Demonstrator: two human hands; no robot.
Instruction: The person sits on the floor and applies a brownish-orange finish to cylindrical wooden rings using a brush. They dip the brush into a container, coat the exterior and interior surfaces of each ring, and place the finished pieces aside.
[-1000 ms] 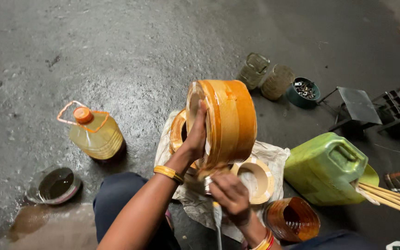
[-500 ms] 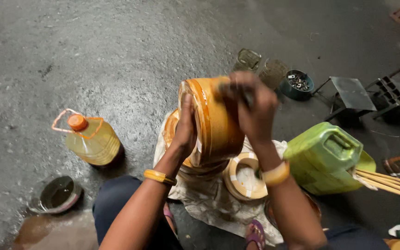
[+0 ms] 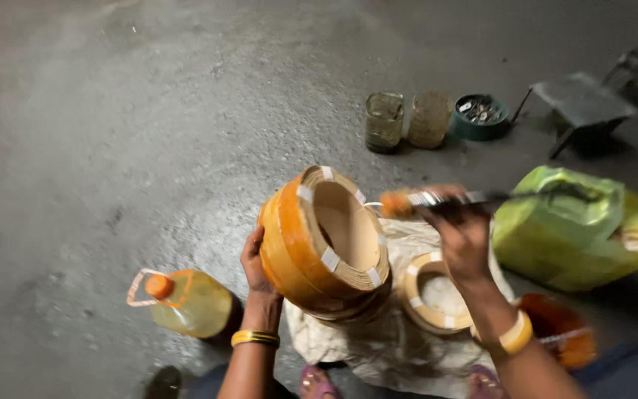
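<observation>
My left hand (image 3: 254, 264) grips the left outer side of a large orange-wrapped paper ring (image 3: 324, 241), tilted so its hollow faces up and right; white tape strips cross its rim. My right hand (image 3: 461, 238) holds a thin tool with an orange handle (image 3: 437, 199), level just right of the ring's rim. A smaller tan ring (image 3: 431, 292) lies flat on a crumpled white sheet (image 3: 378, 347) beneath.
A yellow oil jug with orange cap (image 3: 186, 301) stands at lower left. A green jerrycan (image 3: 566, 225) sits at right. Two glass jars (image 3: 384, 122) and a teal bowl of small metal bits (image 3: 480, 114) stand on the grey floor behind. An orange coil (image 3: 559, 332) lies at lower right.
The big ring has tilted so its opening now shows. My right hand has come off its top and moved right, holding the tool level. The view has shifted.
</observation>
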